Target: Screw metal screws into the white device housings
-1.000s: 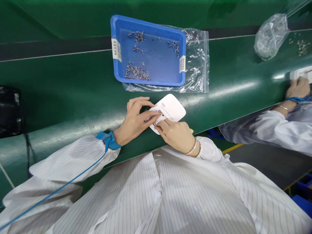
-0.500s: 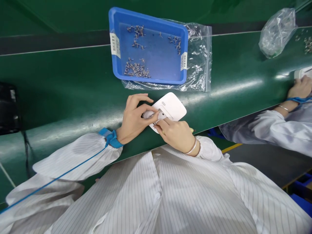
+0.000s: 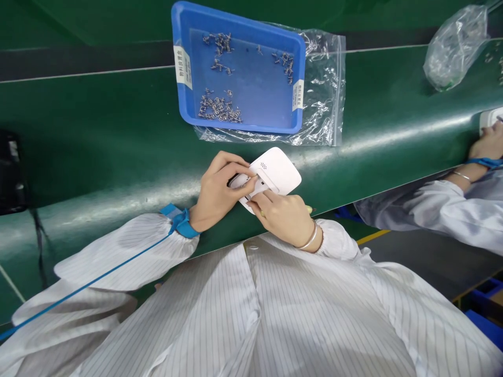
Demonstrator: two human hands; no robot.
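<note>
A white plastic housing (image 3: 281,170) with rounded corners, a cluster of small holes and a recessed compartment lies tilted on the green bench. At its left side is my left hand (image 3: 222,183), thumb and index finger pinched over the compartment; whatever lies between the tips is too small to make out. My right hand (image 3: 286,217) is closed at the near edge, its fingertips reaching into the compartment. A yellow-green stick-like tool (image 3: 309,209) is tucked under the right palm, mostly hidden. Beyond the housing stands a blue tray (image 3: 259,127) with small metal parts (image 3: 220,108).
Under the tray lies a clear zip bag (image 3: 324,112). Another plastic bag (image 3: 451,52) sits at the back right. A co-worker's hand (image 3: 487,141) is at the right edge. A black object (image 3: 11,173) stands at the left, and a blue cord (image 3: 90,288) runs from my left wrist.
Both hands stay at the housing with only slight finger shifts; more of the compartment shows between them. The view has shifted a little, moving the tray slightly upward in the picture.
</note>
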